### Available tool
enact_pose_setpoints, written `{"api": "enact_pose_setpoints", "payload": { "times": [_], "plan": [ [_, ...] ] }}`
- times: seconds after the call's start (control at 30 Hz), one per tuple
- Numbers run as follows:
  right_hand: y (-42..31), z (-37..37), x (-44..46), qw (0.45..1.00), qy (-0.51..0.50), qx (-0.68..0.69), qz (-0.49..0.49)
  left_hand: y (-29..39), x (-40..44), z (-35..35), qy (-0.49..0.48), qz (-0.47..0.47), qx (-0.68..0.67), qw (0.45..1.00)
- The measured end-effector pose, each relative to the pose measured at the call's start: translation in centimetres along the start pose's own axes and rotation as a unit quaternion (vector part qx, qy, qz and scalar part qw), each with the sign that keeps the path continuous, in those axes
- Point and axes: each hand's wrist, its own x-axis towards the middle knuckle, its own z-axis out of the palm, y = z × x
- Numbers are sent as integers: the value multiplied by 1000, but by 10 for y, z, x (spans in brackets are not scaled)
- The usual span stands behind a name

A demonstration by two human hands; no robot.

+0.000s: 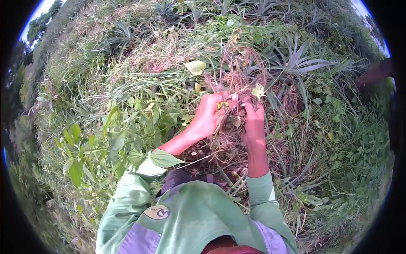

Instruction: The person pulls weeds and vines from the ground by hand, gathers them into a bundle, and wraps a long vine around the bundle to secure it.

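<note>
Both of my hands are together in front of me, at a tangle of dry brown stems and vines. My left hand is closed around some of the thin stems, with a small yellow leaf by its fingers. Just to its right, my right hand has its fingers pressed on the same bundle, near a pale spotted leaf. The stems rise above my hands and also hang below them. My fingertips are partly hidden by the stems.
Spiky grey-green plants grow at the upper right, with more along the top. A leafy green plant stands at the left, one broad leaf over my left forearm. A dark blurred shape is at the right edge.
</note>
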Motion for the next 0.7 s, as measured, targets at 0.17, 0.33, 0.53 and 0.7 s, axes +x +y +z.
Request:
{"api": "enact_pose_setpoints", "payload": {
  "times": [0.17, 0.33, 0.53, 0.7],
  "plan": [
    [-30, 29, -1, 995, -63, 48, 66, 81, 35, -14, -21, -69, -23, 997],
    [-44, 20, 22, 988, -112, 96, 34, 96, 63, -10, -51, -53, -99, 992],
    [-58, 11, 18, 990, -141, 24, -18, 83, 77, -3, -114, -100, -137, 979],
    [-60, -9, 24, 983, -179, -30, -21, 72, 76, -15, -221, -115, -238, 939]
  ]
}}
